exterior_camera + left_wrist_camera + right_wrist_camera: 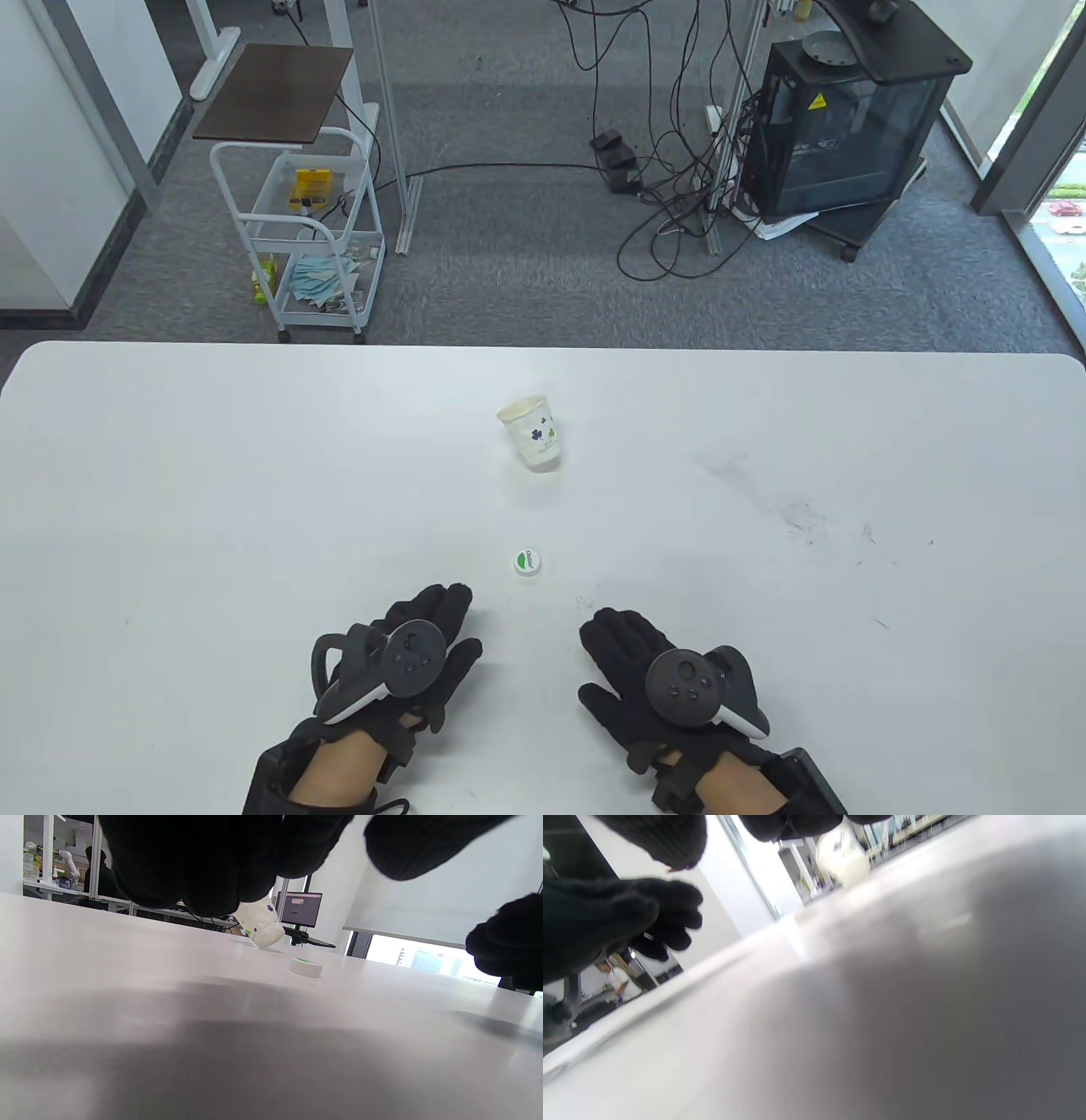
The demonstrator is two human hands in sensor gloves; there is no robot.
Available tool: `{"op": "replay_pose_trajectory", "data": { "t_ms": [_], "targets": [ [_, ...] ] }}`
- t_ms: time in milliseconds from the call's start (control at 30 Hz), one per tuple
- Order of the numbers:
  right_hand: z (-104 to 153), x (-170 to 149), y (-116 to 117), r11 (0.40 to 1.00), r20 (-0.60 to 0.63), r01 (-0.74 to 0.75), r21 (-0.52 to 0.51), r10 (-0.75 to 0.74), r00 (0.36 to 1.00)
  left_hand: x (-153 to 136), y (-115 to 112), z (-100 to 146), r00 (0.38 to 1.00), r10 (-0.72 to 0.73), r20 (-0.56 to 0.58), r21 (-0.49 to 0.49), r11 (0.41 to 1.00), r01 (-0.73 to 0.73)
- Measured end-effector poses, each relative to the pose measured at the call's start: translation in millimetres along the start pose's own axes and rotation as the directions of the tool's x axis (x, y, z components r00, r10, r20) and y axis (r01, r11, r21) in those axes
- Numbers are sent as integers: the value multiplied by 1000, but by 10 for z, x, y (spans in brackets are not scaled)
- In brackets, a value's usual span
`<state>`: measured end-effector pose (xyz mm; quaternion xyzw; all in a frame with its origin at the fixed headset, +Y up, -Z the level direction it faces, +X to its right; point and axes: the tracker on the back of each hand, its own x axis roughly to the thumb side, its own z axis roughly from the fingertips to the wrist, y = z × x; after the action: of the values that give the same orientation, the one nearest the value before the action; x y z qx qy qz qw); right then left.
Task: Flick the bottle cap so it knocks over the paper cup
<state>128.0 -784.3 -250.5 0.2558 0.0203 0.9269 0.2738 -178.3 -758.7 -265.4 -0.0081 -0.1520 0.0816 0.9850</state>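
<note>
A white paper cup (532, 441) with a blue flower print is near the table's middle; it leans, rim up and to the left, base down and to the right. It also shows tilted in the left wrist view (263, 927) and blurred in the right wrist view (842, 857). A white bottle cap (528, 562) with a green top lies flat on the table in front of the cup, also seen in the left wrist view (305, 966). My left hand (433, 632) lies empty just left of and below the cap. My right hand (624, 649) lies empty to its lower right.
The white table (212, 509) has dark scuff marks (797, 514) on its right side. Beyond its far edge are grey carpet, a white cart (297, 238) and a black cabinet (848, 127) with cables.
</note>
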Motion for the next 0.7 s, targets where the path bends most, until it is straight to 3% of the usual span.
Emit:
{"op": "replay_pose_trajectory", "data": {
  "t_ms": [167,700],
  "targets": [
    [36,-32,-113,984,43,-167,-67,170,985,90,39,26,999,-25,46,41,999,23],
    [35,-106,-151,986,22,-145,-83,147,989,164,80,58,995,-58,86,84,995,51]
  ]
}}
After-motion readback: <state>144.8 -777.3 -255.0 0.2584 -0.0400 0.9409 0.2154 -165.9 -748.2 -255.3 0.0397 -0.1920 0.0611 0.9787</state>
